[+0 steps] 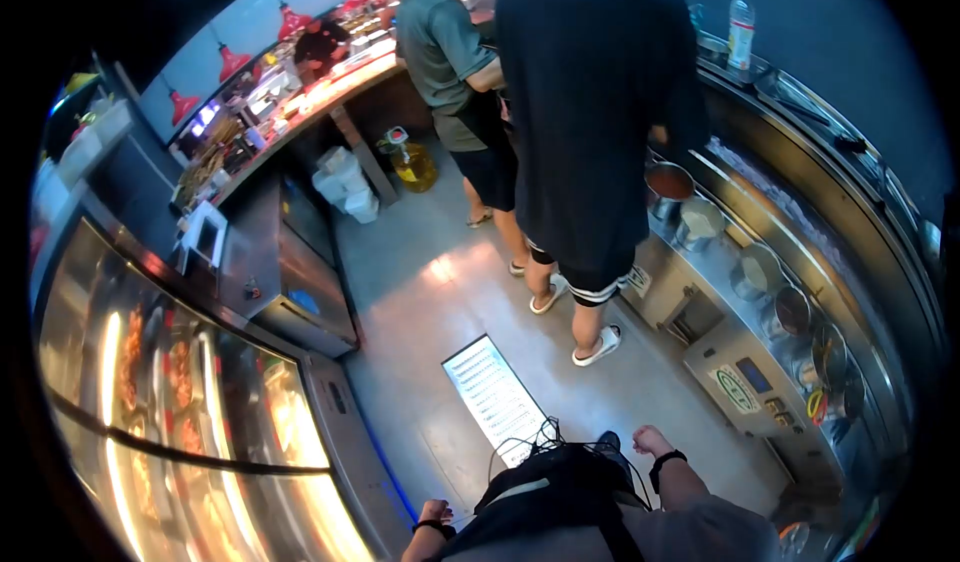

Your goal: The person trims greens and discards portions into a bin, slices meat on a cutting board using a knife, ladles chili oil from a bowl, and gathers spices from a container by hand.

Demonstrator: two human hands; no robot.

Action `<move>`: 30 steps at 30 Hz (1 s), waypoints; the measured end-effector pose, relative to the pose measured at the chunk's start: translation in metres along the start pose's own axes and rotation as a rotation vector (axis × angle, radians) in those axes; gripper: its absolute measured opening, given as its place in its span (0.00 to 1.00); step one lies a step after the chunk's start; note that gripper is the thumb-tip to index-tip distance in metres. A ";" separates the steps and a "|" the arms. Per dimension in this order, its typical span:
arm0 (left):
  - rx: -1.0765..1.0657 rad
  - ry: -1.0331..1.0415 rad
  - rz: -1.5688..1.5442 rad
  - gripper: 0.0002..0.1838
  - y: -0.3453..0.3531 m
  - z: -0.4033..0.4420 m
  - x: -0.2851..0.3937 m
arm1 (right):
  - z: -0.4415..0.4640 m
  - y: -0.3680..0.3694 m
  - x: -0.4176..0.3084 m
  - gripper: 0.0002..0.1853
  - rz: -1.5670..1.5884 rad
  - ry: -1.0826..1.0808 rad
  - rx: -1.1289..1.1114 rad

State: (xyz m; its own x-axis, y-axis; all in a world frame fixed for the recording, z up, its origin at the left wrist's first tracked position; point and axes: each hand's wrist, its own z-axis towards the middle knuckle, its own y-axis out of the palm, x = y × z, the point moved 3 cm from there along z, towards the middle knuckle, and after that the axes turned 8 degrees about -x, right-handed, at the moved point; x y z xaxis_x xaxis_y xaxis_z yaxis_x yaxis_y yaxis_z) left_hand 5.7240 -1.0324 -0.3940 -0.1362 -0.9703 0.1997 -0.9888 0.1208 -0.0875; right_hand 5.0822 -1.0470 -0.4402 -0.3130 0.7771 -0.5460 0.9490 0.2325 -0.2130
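My left hand (436, 511) hangs low beside my body, left of the tangle of black cables (545, 440) at my waist. Its fingers look loosely curled, with nothing visible in them. On the other side, my right hand (652, 440) is held over the floor (640, 382), fingers curled in and no object showing. A dark band circles each wrist. Neither hand touches a counter or cabinet. Below and ahead of me, a white sheet with rows of print (495, 392) lies on the floor.
Two people, one in a black top (600, 112) and one in a grey-green shirt (445, 52), stand ahead. A lit glass display cabinet (200, 402) lines the left. At right, a steel counter (735, 292) holds several round pots (790, 307). A yellow oil jug (412, 167) stands on the floor.
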 end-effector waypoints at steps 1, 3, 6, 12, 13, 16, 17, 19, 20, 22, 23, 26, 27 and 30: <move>0.055 0.012 0.010 0.12 -0.008 0.001 -0.001 | -0.003 0.014 0.004 0.10 -0.043 -0.047 0.005; 0.095 0.011 0.073 0.11 -0.031 0.006 0.002 | -0.026 0.035 -0.012 0.12 -0.155 -0.111 0.018; -0.101 0.088 0.057 0.11 -0.049 0.018 0.007 | -0.057 0.063 -0.014 0.13 -0.153 -0.103 0.067; 0.017 0.131 0.192 0.10 -0.065 0.044 0.042 | -0.061 0.081 0.058 0.08 -0.544 -0.214 0.033; -0.005 0.175 0.184 0.09 -0.065 0.046 0.048 | -0.069 0.077 0.062 0.08 -0.538 -0.216 0.040; -0.082 0.307 0.168 0.09 -0.052 0.048 0.058 | -0.090 0.067 0.067 0.10 -0.598 -0.120 -0.110; -0.090 0.296 0.123 0.09 -0.040 0.036 0.058 | -0.092 0.060 0.076 0.10 -0.264 -0.024 -0.028; -0.118 0.251 -0.012 0.09 -0.016 0.014 0.059 | -0.098 0.048 0.084 0.11 0.085 0.065 0.047; -0.112 0.257 -0.001 0.09 -0.008 0.018 0.052 | -0.101 0.037 0.080 0.10 0.047 0.089 0.055; -0.082 0.188 0.056 0.09 0.012 0.020 0.042 | -0.103 0.014 0.073 0.10 0.028 0.107 0.065; -0.078 0.152 0.085 0.09 0.025 0.019 0.039 | -0.101 0.003 0.072 0.09 0.007 0.058 0.087; -0.061 0.066 0.153 0.10 0.058 0.015 0.031 | -0.103 -0.015 0.091 0.09 0.082 -0.081 0.177; -0.055 0.046 0.165 0.10 0.068 0.014 0.029 | -0.101 -0.022 0.098 0.08 0.041 -0.110 0.203; -0.033 -0.012 0.155 0.11 0.097 0.019 0.031 | -0.091 -0.038 0.139 0.08 -0.156 -0.187 0.233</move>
State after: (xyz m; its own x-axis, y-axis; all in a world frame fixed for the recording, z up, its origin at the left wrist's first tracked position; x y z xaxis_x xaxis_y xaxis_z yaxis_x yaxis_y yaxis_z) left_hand 5.6246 -1.0551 -0.4144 -0.2872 -0.9419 0.1745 -0.9574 0.2762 -0.0846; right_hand 5.0056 -0.8945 -0.4341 -0.4758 0.6167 -0.6271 0.8616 0.1836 -0.4732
